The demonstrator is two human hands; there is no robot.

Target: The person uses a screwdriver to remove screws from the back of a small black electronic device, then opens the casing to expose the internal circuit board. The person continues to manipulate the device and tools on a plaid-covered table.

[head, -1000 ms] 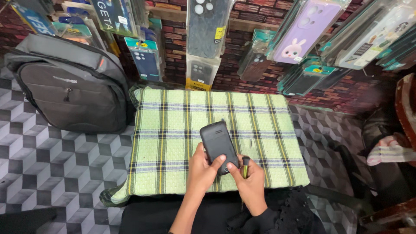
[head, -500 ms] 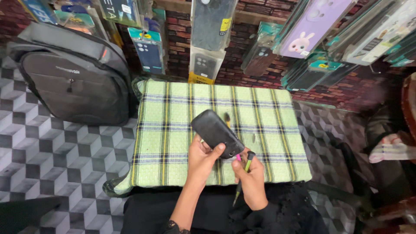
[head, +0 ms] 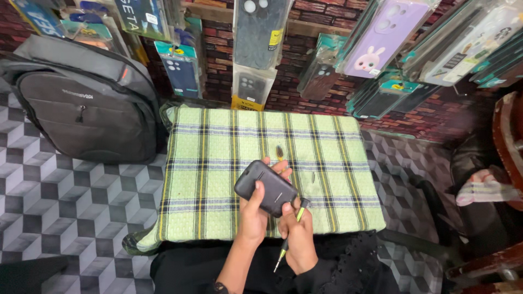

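Note:
My left hand (head: 256, 209) grips a dark grey phone (head: 266, 187) by its lower end, back side up and tilted to the left, above the green plaid cloth (head: 218, 163) that covers a small table. My right hand (head: 298, 239) sits just below and right of the phone, closed around a thin screwdriver (head: 291, 234) with a yellow-green and black handle whose upper tip touches the phone's lower right edge. Two small dark bits lie on the cloth, one (head: 279, 151) above the phone and one (head: 314, 177) to its right.
A grey backpack (head: 81, 103) leans at the left on the patterned tile floor (head: 60, 207). Packaged phone cases (head: 256, 49) hang along the brick wall behind the table. A dark wooden chair (head: 506, 163) with a cloth on it stands at the right.
The phone has turned from nearly upright to tilted left and shifted a little leftward in my left hand. My right hand has dropped slightly, keeping the screwdriver at the phone's lower edge.

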